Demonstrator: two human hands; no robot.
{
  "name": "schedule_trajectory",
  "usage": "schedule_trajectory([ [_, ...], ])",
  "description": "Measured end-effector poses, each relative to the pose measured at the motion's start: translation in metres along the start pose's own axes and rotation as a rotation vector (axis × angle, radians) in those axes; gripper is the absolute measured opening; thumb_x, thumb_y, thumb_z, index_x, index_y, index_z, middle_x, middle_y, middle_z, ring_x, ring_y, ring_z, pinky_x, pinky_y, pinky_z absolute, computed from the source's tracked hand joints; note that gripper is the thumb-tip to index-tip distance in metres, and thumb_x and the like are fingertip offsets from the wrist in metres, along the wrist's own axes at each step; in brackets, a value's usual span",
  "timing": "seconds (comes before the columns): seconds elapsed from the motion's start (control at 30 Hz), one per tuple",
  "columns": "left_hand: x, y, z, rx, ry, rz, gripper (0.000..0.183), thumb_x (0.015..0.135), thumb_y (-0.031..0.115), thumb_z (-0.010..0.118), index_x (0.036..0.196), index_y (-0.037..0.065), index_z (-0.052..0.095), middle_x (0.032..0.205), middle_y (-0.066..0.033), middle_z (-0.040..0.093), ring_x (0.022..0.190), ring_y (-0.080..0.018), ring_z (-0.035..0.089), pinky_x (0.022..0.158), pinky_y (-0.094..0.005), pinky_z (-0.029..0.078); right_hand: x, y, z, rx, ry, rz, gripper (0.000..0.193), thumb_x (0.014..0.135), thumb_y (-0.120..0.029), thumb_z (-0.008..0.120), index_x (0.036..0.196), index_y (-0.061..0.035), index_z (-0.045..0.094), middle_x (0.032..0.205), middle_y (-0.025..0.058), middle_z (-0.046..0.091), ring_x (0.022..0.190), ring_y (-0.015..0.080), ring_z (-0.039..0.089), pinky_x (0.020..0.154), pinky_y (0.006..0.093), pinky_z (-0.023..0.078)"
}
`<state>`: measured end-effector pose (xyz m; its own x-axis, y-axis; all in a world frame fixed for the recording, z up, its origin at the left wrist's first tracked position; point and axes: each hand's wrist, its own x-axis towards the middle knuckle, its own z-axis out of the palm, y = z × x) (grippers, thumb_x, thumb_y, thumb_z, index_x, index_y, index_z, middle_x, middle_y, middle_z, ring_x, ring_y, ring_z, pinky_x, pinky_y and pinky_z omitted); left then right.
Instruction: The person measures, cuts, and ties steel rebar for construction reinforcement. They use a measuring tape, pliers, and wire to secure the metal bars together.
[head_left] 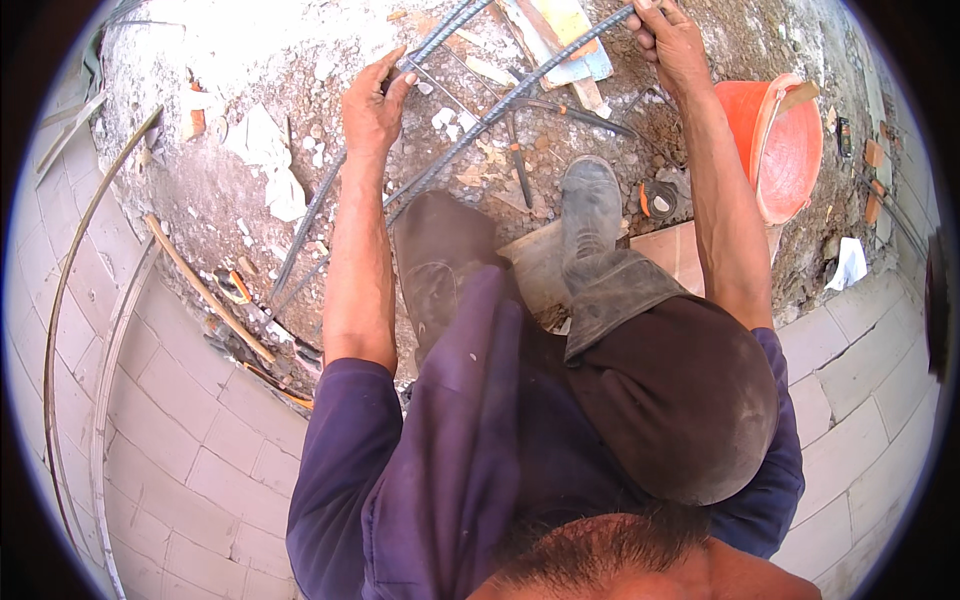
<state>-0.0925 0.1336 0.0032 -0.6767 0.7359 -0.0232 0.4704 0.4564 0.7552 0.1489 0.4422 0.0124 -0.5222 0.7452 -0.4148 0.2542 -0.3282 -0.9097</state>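
My right hand point(672, 48) is closed on the upper end of a long ribbed steel rebar point(520, 93), which slants down to the left past my boot. My left hand point(370, 108) has its thumb and forefinger drawn together at a second rebar point(448, 28), which runs roughly alongside; my wrist hides part of it. From the left fingertips a thin metal piece point(445, 88) crosses toward the first bar. Beneath the bars lie a dark-handled hand tool point(572, 113) and another slim tool point(520, 165). A coiled tape measure point(658, 200) rests beside my right boot point(590, 200).
An orange-red bucket point(742, 125) lies tilted by my right forearm. Scrap boards point(560, 42), rubble and a wooden stick point(205, 285) litter the dirt. Pale block paving point(190, 400) borders it, with long curved strips point(62, 300) at the left.
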Motion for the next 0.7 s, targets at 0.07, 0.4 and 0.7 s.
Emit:
schedule_trajectory([
  [0.07, -0.006, -0.007, 0.001, 0.027, 0.093, 0.099, 0.033, 0.090, 0.011, 0.072, 0.123, 0.014, 0.071, 0.094, -0.0084, 0.071, 0.083, -0.0173, 0.065, 0.077, -0.0310, 0.052, -0.001, -0.001, 0.004, -0.025, -0.006, -0.037, 0.028, 0.098, -0.034, 0.062, 0.082, -0.0118, 0.058, 0.058, -0.0018, 0.049, 0.045, 0.0106, 0.044, 0.042, 0.0276, 0.036],
  [0.4, 0.000, -0.012, -0.004, -0.013, -0.041, 0.168, 0.053, 0.091, 0.011, 0.066, 0.143, 0.019, 0.057, 0.111, -0.0040, 0.067, 0.098, -0.0146, 0.063, 0.085, -0.0315, 0.053, -0.003, 0.001, -0.006, -0.041, -0.018, -0.127, 0.025, 0.098, -0.032, 0.068, 0.108, -0.0086, 0.069, 0.076, -0.0052, 0.062, 0.056, -0.0001, 0.042, 0.044, 0.0163, 0.027],
  [0.7, 0.016, -0.013, 0.000, -0.386, -0.190, -0.152, 0.033, 0.092, 0.023, 0.074, 0.124, 0.014, 0.070, 0.083, 0.0023, 0.067, 0.070, -0.0067, 0.056, 0.065, -0.0248, 0.046, -0.038, 0.014, 0.012, -0.042, 0.015, -0.126, 0.029, 0.096, -0.030, 0.069, 0.114, -0.0070, 0.068, 0.078, -0.0015, 0.064, 0.060, 0.0030, 0.046, 0.051, 0.0187, 0.033],
])
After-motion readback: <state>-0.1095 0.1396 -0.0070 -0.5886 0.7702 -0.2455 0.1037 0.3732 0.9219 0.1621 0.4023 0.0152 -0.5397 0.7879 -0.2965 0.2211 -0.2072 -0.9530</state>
